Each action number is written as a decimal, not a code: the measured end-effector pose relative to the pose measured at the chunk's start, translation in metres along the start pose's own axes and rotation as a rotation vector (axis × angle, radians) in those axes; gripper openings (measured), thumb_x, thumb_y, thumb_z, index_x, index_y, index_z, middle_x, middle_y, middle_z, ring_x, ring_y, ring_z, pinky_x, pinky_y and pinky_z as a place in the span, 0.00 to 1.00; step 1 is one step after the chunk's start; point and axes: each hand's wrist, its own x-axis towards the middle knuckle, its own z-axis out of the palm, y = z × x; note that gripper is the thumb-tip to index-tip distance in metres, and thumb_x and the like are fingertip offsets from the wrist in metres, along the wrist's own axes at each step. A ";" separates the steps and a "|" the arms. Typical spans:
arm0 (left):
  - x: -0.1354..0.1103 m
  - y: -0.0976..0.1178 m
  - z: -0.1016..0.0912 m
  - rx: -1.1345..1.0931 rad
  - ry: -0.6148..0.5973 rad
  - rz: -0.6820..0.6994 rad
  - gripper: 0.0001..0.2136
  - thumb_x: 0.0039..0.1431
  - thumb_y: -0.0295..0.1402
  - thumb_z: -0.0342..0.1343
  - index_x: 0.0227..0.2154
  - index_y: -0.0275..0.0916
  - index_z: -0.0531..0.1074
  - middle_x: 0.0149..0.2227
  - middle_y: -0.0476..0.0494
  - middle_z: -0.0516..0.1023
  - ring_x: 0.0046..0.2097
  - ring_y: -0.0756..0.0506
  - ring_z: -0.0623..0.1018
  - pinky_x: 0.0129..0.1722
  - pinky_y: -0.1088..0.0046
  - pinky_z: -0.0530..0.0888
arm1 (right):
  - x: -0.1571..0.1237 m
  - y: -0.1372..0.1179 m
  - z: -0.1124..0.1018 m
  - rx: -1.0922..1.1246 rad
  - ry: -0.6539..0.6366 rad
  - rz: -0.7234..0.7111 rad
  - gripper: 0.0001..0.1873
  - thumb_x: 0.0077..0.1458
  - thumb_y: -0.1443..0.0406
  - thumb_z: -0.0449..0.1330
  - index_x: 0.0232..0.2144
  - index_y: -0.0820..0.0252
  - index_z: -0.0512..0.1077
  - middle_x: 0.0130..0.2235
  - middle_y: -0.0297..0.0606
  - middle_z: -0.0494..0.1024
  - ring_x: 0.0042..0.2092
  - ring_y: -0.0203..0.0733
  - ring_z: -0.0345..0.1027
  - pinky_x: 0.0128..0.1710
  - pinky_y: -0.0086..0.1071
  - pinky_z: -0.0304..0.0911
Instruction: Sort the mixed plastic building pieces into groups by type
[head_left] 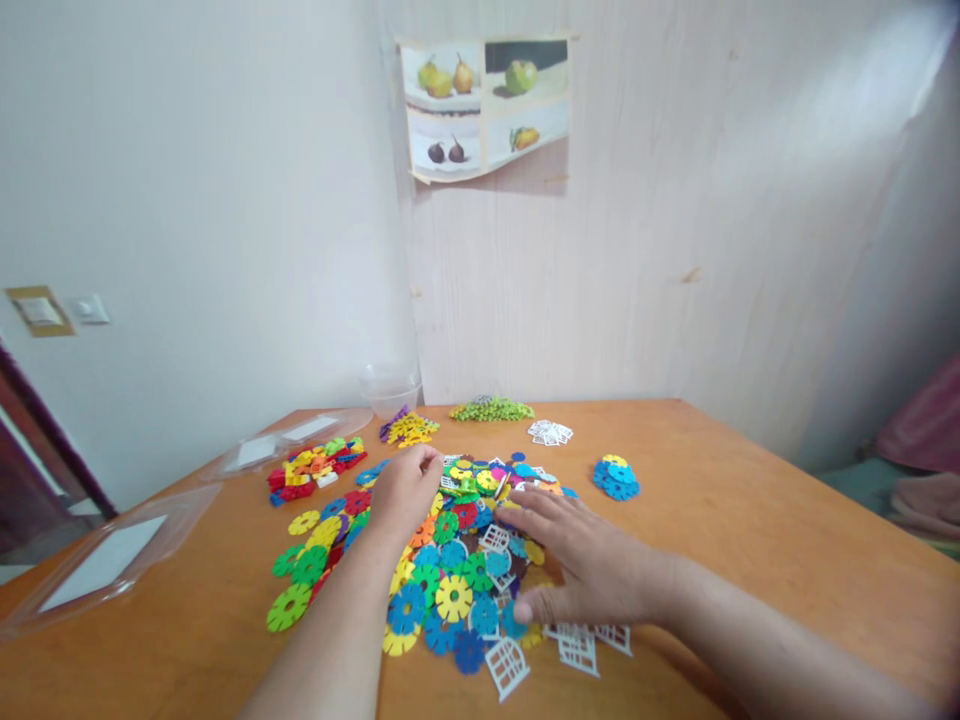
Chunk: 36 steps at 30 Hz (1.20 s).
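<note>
A mixed heap of notched plastic snowflake discs (pixel 453 597) in many colours lies in the middle of the table, with white lattice window pieces (pixel 507 667) among them. Over the heap's far left part is my left hand (pixel 407 490), its fingers pinched together. What they hold, if anything, is hidden; a white lattice bit shows just beside the fingertips. My right hand (pixel 581 545) is spread palm down over the heap's right side, fingers apart, nearest to discs and window pieces. Several more white window pieces (pixel 577 650) lie below its wrist.
Around the heap sit red and yellow blocks (pixel 315 468), yellow and purple pieces (pixel 411 429), green pieces (pixel 492 409), white pieces (pixel 550 432) and a blue disc stack (pixel 616 480). A clear tub (pixel 391 391) stands at the back; clear bags (pixel 150 540) lie left on the wooden table (pixel 757 540).
</note>
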 end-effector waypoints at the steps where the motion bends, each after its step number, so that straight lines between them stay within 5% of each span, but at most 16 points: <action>1: 0.000 0.000 0.000 0.011 0.005 0.001 0.15 0.61 0.45 0.48 0.35 0.42 0.75 0.35 0.44 0.80 0.39 0.43 0.78 0.36 0.71 0.68 | -0.005 -0.002 0.003 0.000 -0.014 -0.015 0.52 0.46 0.37 0.62 0.68 0.43 0.53 0.70 0.43 0.51 0.69 0.64 0.42 0.65 0.59 0.44; 7: 0.000 0.004 0.000 0.040 0.017 0.046 0.14 0.61 0.43 0.48 0.34 0.42 0.75 0.36 0.44 0.80 0.38 0.44 0.77 0.35 0.71 0.67 | -0.021 0.001 0.022 -0.047 -0.005 -0.017 0.53 0.46 0.37 0.61 0.69 0.45 0.50 0.70 0.43 0.51 0.70 0.64 0.40 0.66 0.61 0.36; 11: -0.001 0.006 0.001 0.052 0.019 0.064 0.13 0.62 0.41 0.48 0.33 0.42 0.75 0.36 0.44 0.80 0.38 0.44 0.76 0.35 0.71 0.66 | -0.006 0.005 0.028 -0.067 0.027 0.021 0.49 0.50 0.39 0.59 0.68 0.49 0.54 0.68 0.47 0.56 0.68 0.63 0.46 0.64 0.59 0.43; 16: -0.002 0.005 0.001 0.063 0.012 0.069 0.13 0.63 0.40 0.48 0.33 0.41 0.75 0.35 0.44 0.79 0.39 0.44 0.76 0.36 0.71 0.65 | 0.024 0.009 0.029 -0.082 0.150 0.012 0.30 0.58 0.51 0.59 0.59 0.55 0.66 0.56 0.47 0.73 0.57 0.53 0.64 0.58 0.48 0.57; 23: -0.002 0.006 0.001 0.057 0.013 0.097 0.12 0.63 0.40 0.48 0.32 0.42 0.75 0.35 0.44 0.79 0.39 0.45 0.76 0.35 0.72 0.65 | 0.039 0.009 0.016 -0.118 0.245 0.067 0.08 0.57 0.67 0.55 0.38 0.57 0.74 0.39 0.40 0.76 0.44 0.45 0.68 0.44 0.35 0.61; 28: -0.002 0.009 0.000 0.063 0.015 0.114 0.12 0.62 0.38 0.48 0.31 0.41 0.75 0.34 0.44 0.79 0.38 0.45 0.75 0.35 0.73 0.64 | 0.022 0.001 0.006 -0.101 0.045 -0.057 0.13 0.49 0.69 0.58 0.38 0.55 0.74 0.40 0.38 0.75 0.43 0.45 0.67 0.45 0.36 0.61; 36: -0.002 0.007 0.003 0.069 0.009 0.100 0.12 0.63 0.38 0.49 0.31 0.41 0.75 0.34 0.45 0.79 0.37 0.46 0.75 0.35 0.72 0.63 | 0.026 -0.007 0.009 -0.104 -0.011 -0.047 0.29 0.45 0.59 0.65 0.52 0.51 0.70 0.50 0.40 0.73 0.50 0.52 0.65 0.51 0.42 0.59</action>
